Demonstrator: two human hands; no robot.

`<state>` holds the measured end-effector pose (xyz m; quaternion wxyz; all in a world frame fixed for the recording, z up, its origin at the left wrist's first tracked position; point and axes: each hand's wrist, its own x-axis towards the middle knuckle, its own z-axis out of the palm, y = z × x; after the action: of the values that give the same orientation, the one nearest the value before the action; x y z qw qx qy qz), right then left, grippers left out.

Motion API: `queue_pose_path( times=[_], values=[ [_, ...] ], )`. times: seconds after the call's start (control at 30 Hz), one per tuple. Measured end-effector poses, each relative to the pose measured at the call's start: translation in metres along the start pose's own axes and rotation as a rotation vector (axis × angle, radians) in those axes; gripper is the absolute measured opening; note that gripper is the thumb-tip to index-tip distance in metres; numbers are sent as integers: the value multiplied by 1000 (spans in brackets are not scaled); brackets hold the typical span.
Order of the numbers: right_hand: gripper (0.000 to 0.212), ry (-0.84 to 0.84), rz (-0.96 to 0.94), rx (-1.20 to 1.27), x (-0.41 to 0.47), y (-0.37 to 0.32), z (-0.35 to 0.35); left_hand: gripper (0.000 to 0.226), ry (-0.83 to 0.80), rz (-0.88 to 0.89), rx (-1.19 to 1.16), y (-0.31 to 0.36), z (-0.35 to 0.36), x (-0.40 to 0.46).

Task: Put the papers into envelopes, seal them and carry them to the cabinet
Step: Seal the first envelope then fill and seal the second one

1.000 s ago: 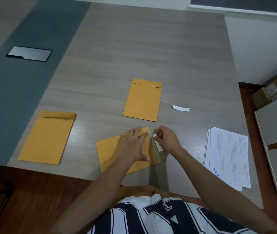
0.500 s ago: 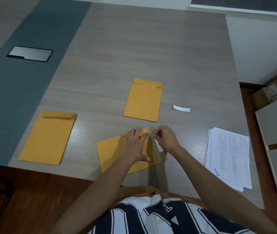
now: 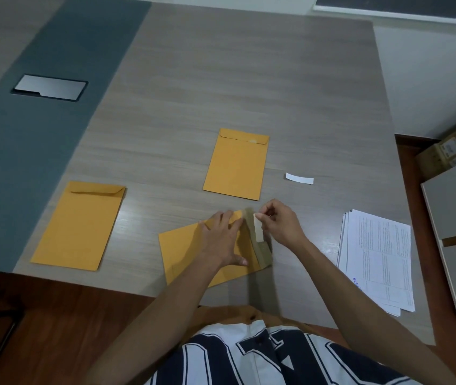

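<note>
Head cam: left hand [image 3: 221, 240] flat, pinning the envelope [image 3: 190, 254]; right hand [image 3: 279, 223] fingers pinch the peel strip [image 3: 258, 230], running along the flap on the right.

Matt kraft-paper envelope [image 3: 190, 254] on a wood-grain table [image 3: 249, 87] (faint sheen), brushed-metal hatch [image 3: 50, 87].
</note>
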<state>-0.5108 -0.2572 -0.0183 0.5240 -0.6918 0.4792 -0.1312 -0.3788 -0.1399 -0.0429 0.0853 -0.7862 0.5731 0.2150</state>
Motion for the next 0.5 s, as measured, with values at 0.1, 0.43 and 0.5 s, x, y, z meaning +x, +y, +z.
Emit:
queue_pose_path(
  times=[0.1,0.43,0.5],
  values=[
    [13,96,72,208,10,-7,-15,110,12,-12,6,-1,-1,1],
    [17,334,332,599,84,-11,-84,114,21,-104,-11,-1,-4,9],
    [19,365,346,538,102,-7,-98,114,25,-111,-8,-1,-3,9]
  ],
)
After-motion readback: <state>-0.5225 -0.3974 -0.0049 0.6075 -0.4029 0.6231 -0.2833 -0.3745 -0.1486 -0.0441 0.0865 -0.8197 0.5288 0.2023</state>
